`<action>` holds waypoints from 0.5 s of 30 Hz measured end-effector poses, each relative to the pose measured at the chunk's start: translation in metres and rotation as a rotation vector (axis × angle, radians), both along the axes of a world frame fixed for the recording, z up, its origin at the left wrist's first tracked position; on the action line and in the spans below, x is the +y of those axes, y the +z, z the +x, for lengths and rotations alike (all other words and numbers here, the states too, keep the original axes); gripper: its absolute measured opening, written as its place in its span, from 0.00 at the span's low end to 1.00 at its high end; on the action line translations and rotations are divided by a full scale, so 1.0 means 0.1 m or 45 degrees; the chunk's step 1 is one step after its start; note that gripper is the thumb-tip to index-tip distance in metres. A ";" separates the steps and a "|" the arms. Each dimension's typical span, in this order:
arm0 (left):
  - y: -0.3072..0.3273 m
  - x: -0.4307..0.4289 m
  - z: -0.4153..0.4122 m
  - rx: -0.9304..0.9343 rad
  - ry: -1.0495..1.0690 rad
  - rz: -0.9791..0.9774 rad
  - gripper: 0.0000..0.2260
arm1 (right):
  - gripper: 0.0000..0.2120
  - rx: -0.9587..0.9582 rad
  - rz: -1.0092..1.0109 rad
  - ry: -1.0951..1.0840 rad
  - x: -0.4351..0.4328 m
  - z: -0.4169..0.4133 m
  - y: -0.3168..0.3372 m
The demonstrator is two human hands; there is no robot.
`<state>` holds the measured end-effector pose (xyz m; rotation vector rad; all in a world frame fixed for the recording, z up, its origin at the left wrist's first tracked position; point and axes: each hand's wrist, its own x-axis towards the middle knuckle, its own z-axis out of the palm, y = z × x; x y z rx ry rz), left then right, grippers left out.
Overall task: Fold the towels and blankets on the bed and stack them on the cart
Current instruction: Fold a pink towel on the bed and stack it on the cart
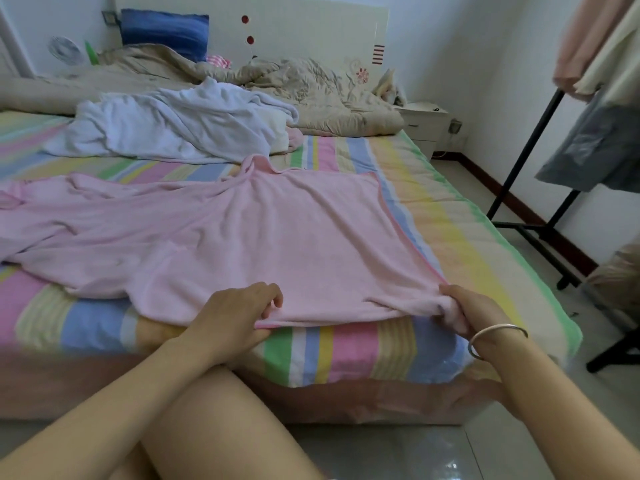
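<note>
- At the near edge of the bed (346, 348), my left hand (239, 310) pinches the near hem of a pink towel (277, 237), fingers curled over the cloth.
- My right hand (474, 310) grips the towel's near right corner, bunched inside closed fingers. A bracelet (495, 337) sits on that wrist.
- The towel lies spread across the striped sheet, fairly flat on its right side and rumpled toward the left.
- It looks soft, light and limp, so I judge it will sag and crease wherever it is unsupported. The corners and hem are the best places to hold it, kept taut between both hands.
- Just beyond its far edge lies a heaped white blanket (180, 126), not yet folded. Behind that are a crumpled beige quilt (311, 88) and a blue pillow (162, 32) at the headboard.
- The blanket crowds the far side and could snag the towel if I fold away from myself.
- To the right, on the floor, stands a black rack (530, 147) hung with clothes.
- No cart is in view.
</note>
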<state>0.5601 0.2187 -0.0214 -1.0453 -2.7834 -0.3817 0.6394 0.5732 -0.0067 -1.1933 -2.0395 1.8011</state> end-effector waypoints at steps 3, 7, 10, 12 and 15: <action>0.00 -0.05 0.03 0.146 -0.012 0.046 0.08 | 0.13 -0.035 0.099 -0.039 0.06 0.05 -0.04; 0.05 -0.06 0.04 0.324 -0.112 -0.078 0.07 | 0.14 -0.088 0.366 0.063 0.13 0.11 -0.13; -0.08 -0.07 0.03 0.242 -0.146 -0.139 0.07 | 0.10 -0.130 0.573 0.108 0.16 0.15 -0.21; -0.13 -0.08 0.06 0.086 -0.135 -0.208 0.10 | 0.08 -0.191 0.697 0.149 0.18 0.16 -0.26; -0.07 -0.08 0.13 -0.062 -0.147 -0.234 0.14 | 0.06 -0.247 0.825 0.159 0.19 0.20 -0.29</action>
